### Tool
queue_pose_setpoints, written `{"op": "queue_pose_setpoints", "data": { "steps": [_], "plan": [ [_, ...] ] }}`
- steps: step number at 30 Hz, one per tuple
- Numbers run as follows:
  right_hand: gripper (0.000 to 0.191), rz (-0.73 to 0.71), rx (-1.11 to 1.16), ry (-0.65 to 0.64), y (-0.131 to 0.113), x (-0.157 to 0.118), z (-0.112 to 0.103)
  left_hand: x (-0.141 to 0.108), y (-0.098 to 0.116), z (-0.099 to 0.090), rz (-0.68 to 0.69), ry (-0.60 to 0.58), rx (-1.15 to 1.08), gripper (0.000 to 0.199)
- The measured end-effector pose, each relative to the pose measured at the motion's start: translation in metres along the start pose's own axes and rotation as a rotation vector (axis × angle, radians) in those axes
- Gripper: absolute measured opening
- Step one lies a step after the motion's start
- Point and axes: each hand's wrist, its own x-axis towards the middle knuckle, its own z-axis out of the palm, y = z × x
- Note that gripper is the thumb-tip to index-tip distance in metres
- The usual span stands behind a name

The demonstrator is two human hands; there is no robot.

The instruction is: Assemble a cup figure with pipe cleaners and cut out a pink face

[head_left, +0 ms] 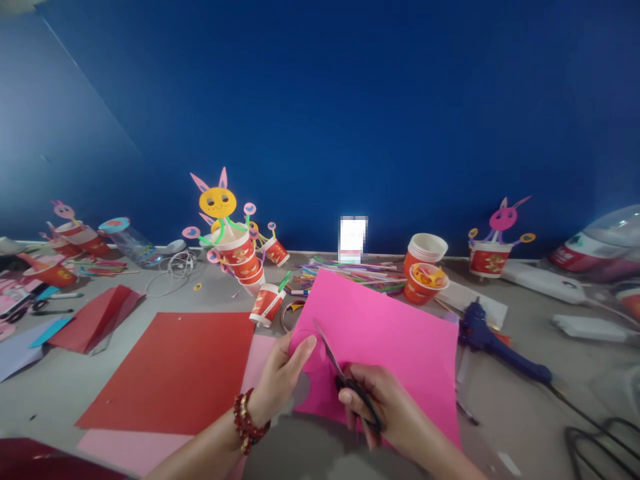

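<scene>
My left hand point(287, 367) grips the left edge of a bright pink sheet of paper point(385, 333), thumb on top. A rounded outline shows faintly beside that thumb, and a round notch is cut from the sheet's lower left edge. In my right hand point(373, 400) is a pair of black-handled scissors point(363, 400), fingers around the handles. Its blades lie over the pink paper just right of my left thumb, pointing up and left; how far they are apart is hard to tell. A red sheet point(185, 373) lies left of my left hand, over light pink paper point(135, 445).
Behind the paper stand stacked red paper cups point(243, 257) with a yellow rabbit face point(218, 201), loose coloured sticks point(367, 273) and a lit phone-like screen point(353, 239). More cups point(424, 257) stand right of these. A blue glue gun point(500, 343) with its cord lies at right.
</scene>
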Motion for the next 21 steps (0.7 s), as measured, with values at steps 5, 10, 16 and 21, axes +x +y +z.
{"op": "queue_pose_setpoints", "data": {
  "steps": [5, 10, 16, 21],
  "plan": [
    [0.06, -0.01, -0.032, -0.017, -0.0021, 0.0004, -0.0031, -0.001, 0.0, 0.0002, 0.005, 0.005, 0.008, 0.039],
    [0.062, -0.028, -0.034, -0.014, -0.0026, 0.0006, -0.0024, -0.0011, -0.0009, 0.0002, 0.011, -0.002, 0.01, 0.039],
    [0.059, -0.075, -0.025, -0.028, 0.0011, 0.0024, -0.0027, -0.0005, -0.001, 0.0001, 0.016, 0.004, 0.015, 0.038],
    [0.058, -0.088, -0.015, -0.038, 0.0037, 0.0029, -0.0038, -0.0003, -0.0007, -0.0002, 0.018, 0.007, 0.018, 0.038]
  ]
}}
